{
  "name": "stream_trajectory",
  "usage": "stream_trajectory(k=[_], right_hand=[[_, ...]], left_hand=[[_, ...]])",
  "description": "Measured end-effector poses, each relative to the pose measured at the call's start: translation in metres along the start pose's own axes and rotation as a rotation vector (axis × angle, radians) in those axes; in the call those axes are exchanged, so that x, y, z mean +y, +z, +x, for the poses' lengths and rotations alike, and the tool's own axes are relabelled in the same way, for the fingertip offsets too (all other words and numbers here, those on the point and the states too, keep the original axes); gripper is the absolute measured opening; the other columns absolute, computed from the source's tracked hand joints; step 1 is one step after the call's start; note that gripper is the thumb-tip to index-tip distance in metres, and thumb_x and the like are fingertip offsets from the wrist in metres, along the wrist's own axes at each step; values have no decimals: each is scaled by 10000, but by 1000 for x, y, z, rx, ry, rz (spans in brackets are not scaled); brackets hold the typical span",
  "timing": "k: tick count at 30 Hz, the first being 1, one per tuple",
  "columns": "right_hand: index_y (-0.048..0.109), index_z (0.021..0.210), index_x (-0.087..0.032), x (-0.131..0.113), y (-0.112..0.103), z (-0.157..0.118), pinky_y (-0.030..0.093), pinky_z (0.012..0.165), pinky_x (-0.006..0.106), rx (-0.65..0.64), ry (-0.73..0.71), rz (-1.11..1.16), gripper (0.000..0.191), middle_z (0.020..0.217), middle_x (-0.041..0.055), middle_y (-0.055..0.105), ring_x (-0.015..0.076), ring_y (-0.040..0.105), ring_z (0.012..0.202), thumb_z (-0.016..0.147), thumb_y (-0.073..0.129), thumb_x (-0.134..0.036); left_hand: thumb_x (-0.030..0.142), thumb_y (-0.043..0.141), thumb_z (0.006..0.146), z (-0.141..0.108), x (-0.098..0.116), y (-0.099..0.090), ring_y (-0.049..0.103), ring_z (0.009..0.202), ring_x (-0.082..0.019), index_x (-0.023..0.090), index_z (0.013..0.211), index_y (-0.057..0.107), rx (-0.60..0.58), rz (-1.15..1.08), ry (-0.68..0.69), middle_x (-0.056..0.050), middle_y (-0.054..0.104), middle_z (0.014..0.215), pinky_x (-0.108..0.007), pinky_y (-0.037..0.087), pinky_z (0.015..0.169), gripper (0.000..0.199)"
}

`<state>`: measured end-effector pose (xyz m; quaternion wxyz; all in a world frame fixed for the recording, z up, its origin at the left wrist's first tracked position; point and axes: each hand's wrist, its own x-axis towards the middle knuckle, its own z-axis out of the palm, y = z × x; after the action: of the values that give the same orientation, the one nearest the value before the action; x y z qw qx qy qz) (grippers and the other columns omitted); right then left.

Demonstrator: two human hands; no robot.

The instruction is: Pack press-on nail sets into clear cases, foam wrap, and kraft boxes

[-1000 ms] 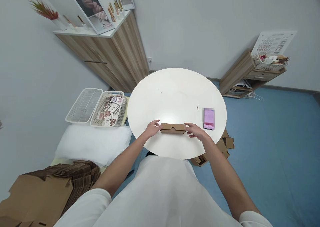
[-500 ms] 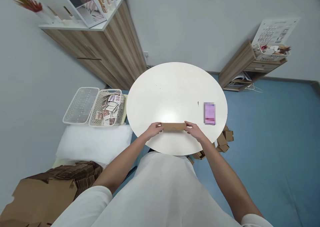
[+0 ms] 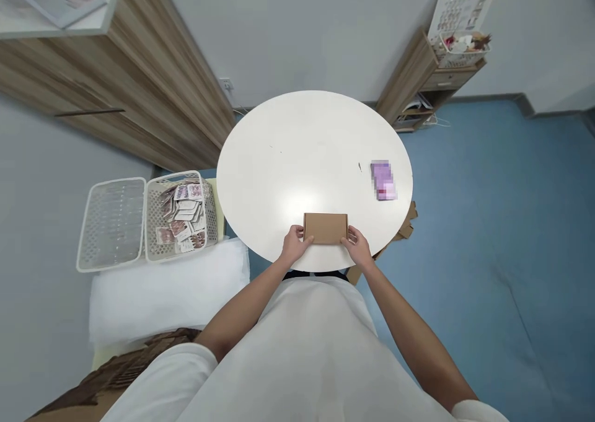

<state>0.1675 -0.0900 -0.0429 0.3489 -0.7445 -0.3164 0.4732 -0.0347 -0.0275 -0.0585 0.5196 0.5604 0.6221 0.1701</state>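
Note:
A small brown cardboard box (image 3: pixel 326 227), its lid closed, is between my hands over the near part of the white oval table (image 3: pixel 316 137). My left hand (image 3: pixel 296 243) grips its left end, thumb on the near left corner. Around the right end, my right hand (image 3: pixel 357 245) is closed the same way, thumb at the near right corner. The fingers behind the box are partly hidden. Whether the box rests on the tabletop or is held just above it, I cannot tell.
A blurred purple item (image 3: pixel 383 180) lies on the table's right side. To the left stand a basket (image 3: pixel 211 211) of printed cards and another white basket (image 3: pixel 111 224), above white sheets (image 3: pixel 171 292). Stacked brown cardboard (image 3: pixel 116 372) is at lower left; cardboard pieces (image 3: pixel 404 230) lie beyond the table's right edge.
The box has turned from showing a narrow side to showing its broad top face, with both hands still on its ends. The whole view has shifted as my head moved.

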Motion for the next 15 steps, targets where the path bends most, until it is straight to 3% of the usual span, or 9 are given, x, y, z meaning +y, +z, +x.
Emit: stream_trajectory(k=[4,7,15], right_hand=[[433,1228,-174,-5,-2,-1,411,867,331,95,88,-163,565,1234,101,477,201,501,1048,720,516,-408],[446,1215,-190,-13,-5,2,401,839,325,82,125,-235,526,1125,76,541,183,529,952,755,455,-443],[433,1196,-231,-12,0,12,407,671,282,75,52,-461,502,1037,44,551,149,533,757,702,512,-274]], left_hand=[[433,612,678,5,2,-1,561,819,-159,181,1115,393,8,124,2,-95,516,1113,-291,437,690,550],[404,591,698,8,8,-1,549,733,-136,188,1158,364,-8,175,32,-88,513,1095,-289,428,665,557],[290,581,697,9,15,4,541,755,-141,201,1142,388,2,167,51,-71,515,1056,-276,424,652,493]])
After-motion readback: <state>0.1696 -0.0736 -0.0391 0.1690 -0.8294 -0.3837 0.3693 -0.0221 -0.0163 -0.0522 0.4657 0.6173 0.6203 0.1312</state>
